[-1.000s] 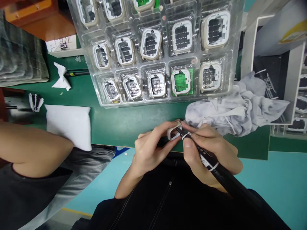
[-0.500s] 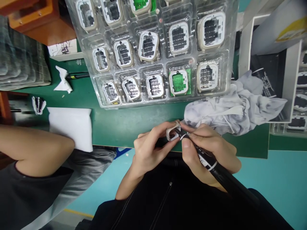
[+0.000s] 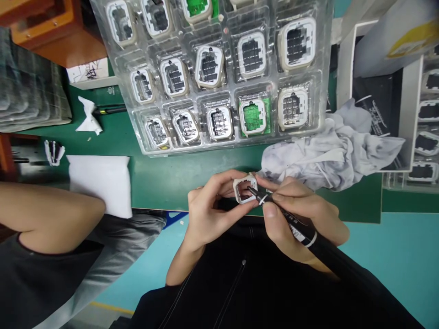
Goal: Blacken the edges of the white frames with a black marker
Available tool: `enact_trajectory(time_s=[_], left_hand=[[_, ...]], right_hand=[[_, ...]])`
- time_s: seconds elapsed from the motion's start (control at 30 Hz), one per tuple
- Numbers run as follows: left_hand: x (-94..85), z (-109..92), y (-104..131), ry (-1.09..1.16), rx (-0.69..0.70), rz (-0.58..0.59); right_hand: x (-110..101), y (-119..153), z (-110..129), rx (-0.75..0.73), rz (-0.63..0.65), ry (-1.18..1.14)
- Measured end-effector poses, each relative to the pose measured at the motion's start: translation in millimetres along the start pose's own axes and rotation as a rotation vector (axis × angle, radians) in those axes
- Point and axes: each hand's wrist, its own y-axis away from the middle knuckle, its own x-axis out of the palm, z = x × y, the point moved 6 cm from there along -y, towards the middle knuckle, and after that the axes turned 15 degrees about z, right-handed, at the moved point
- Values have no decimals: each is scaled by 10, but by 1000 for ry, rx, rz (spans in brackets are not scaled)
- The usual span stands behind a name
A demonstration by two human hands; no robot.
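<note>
One head view: two bare hands are working just over the near edge of a green tabletop (image 3: 164,183). Left hand (image 3: 206,214) is pinching a small white frame (image 3: 236,189) between thumb and fingers, opening facing up and toward the right hand; right hand (image 3: 305,219) is gripping a thick black marker (image 3: 303,235), its tip reaching the frame's opening; whether the tip is touching, cannot tell. Tabletop is looking smooth, slightly glossy. Beyond the hands, a clear plastic tray (image 3: 139,122) is lying askew, its pockets holding similar white casings (image 3: 283,50), with a green board (image 3: 267,116) showing under one in the nearest row. Crumpled gray-white cloth (image 3: 308,160) is lying right of the tray, near the right hand, and is bunching against a white box (image 3: 406,123); a gray-and-yellow item (image 3: 373,50) is leaning in that box. Another tray (image 3: 394,180) is showing at the right edge. Far left, an orange block (image 3: 75,32) is standing beside a dark wrapped stack (image 3: 30,77); a white pad (image 3: 99,185) is lying nearer, beside another person's arm (image 3: 51,214). Below the table, turquoise floor (image 3: 408,256) is spreading to both sides, a yellow line (image 3: 113,307) crossing at lower left.
</note>
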Motion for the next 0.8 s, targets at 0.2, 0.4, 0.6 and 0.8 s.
enact_trajectory(time_s=[0.2, 0.4, 0.6, 0.8], left_hand=[[3, 1, -6, 2, 7, 5], [0, 10, 27, -83, 4, -5], [2, -52, 12, -167, 29, -6], [2, -55, 19, -213, 38, -8]], right_hand=[[14, 10, -13, -11, 1, -10], [30, 13, 14, -2, -6, 49], [35, 19, 16, -2, -26, 66], [39, 1, 27, -18, 24, 74]])
